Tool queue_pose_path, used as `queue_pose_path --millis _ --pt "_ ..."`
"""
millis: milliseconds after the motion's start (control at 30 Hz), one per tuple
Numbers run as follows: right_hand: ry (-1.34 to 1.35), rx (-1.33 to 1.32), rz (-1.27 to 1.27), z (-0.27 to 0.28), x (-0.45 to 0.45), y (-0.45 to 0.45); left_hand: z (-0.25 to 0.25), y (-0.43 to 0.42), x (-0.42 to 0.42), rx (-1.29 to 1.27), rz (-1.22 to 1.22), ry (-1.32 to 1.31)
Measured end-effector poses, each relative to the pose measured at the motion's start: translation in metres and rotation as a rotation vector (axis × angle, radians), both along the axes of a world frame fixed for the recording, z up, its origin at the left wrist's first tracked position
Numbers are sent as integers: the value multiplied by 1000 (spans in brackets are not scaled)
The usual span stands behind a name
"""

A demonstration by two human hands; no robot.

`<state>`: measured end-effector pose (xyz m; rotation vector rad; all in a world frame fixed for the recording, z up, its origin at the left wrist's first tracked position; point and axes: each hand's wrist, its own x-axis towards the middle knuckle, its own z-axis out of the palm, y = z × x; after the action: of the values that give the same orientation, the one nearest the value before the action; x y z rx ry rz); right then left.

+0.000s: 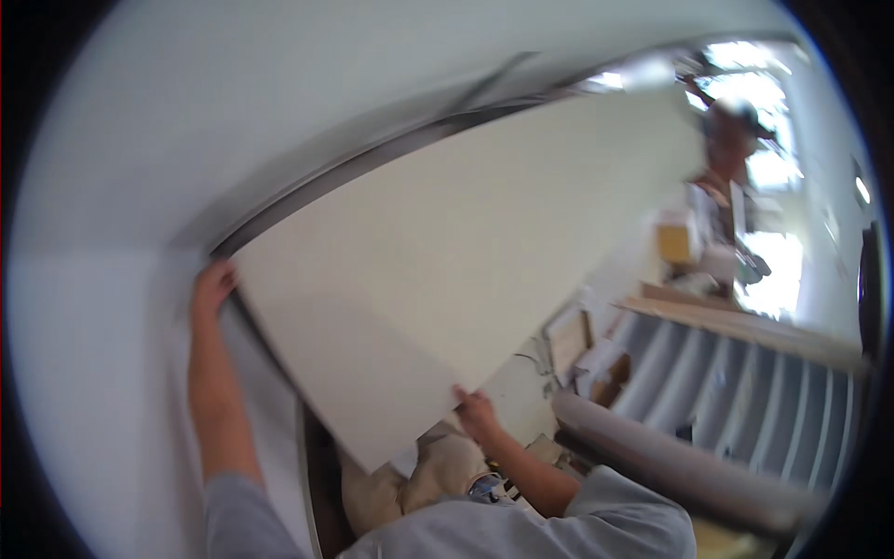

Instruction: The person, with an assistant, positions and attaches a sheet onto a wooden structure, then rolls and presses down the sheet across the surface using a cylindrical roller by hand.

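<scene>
A large off-white board (419, 261) hangs tilted in front of me, its far end reaching back toward the window. My left hand (216, 282) grips its upper left corner, close to the wall, with the fingertips curled over the edge. Lower down, my right hand (477, 413) is closed on the bottom edge, near a notch in the board; part of its fingers is hidden behind the board. Just above the board's top edge runs a dark gap (317, 186) below the white ceiling.
A blurred person (731, 158) in a cap stands near the bright window (778, 265) at the far end. To the lower right are a thick brown rail (670, 456) and grey stair-like slats (736, 382). A cardboard box (677, 240) appears beside the person.
</scene>
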<state>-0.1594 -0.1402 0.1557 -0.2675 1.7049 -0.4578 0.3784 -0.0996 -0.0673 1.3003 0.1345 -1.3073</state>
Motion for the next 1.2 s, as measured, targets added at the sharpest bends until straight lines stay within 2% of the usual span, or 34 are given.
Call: queue_pose_path --millis 33,67,100,133,200,367,967,1100,1133,1167,1200 --pt "-30 -18 -2 -5 -6 0 27 -7 -13 9 45 -79" --pt "-60 -35 -9 -12 -11 -1 3 -8 -4 64 2 -26" --pt "-120 -74 17 -13 -14 -2 7 -11 -7 28 -13 -24" --pt "-178 -116 29 -12 -12 -3 30 -18 -13 121 3 -61" --pt "-239 -118 40 1 1 -9 36 -31 -13 300 35 2" --pt "-233 -114 71 2 2 -11 57 -44 -12 408 -43 3" --pt "-231 -131 53 5 5 -12 65 -51 -5 437 -218 -15" --pt "-222 -122 31 5 6 -13 61 -43 -4 340 -249 -45" --pt "-178 -97 43 -2 -3 -9 48 -36 1 282 -282 -47" --pt "-123 -93 42 -12 -16 -6 45 -24 6 100 -304 4" --pt "-103 -65 37 -15 -20 -4 53 -29 2 236 -326 -73"
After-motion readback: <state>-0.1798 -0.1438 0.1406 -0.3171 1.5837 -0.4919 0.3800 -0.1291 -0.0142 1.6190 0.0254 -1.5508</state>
